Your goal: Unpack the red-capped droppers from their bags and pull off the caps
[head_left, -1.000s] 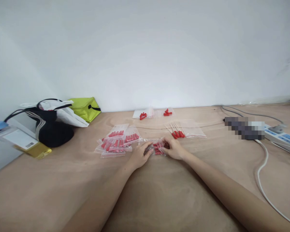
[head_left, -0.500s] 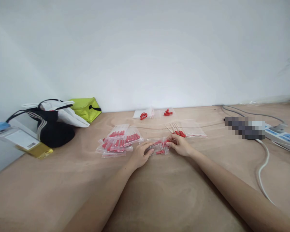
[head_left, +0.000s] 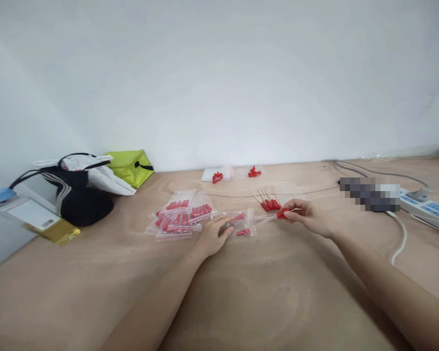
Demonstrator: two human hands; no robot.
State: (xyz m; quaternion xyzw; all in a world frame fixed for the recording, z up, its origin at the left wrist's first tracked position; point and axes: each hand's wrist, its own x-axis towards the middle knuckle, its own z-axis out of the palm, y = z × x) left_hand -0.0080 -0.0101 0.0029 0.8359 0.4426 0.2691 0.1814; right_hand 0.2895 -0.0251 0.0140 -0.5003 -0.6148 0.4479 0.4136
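Observation:
My left hand (head_left: 212,236) grips the left end of a small clear zip-lock bag (head_left: 246,222) on the table, with several red pieces inside. The fingers of my right hand (head_left: 308,214) pinch the red ends of some red-tipped sticks (head_left: 282,213). Their pale stems point left toward the bag's mouth; I cannot tell whether their ends are still inside it. Just behind lie several loose sticks with red tips (head_left: 269,204), side by side. A flat clear bag (head_left: 289,191) rests behind my right hand, partly hidden.
Filled zip-lock bags (head_left: 179,219) lie heaped to the left. Against the wall are two small groups of red pieces (head_left: 217,177) on clear bags. A black cap (head_left: 84,200), a lime-green pouch (head_left: 129,168) and a gold packet (head_left: 58,233) stand left; a power strip (head_left: 424,202) with cables lies right.
My right hand has moved right, away from the bag, drawing the red-tipped sticks with it, so their pale stems now show. My left hand stays on the bag.

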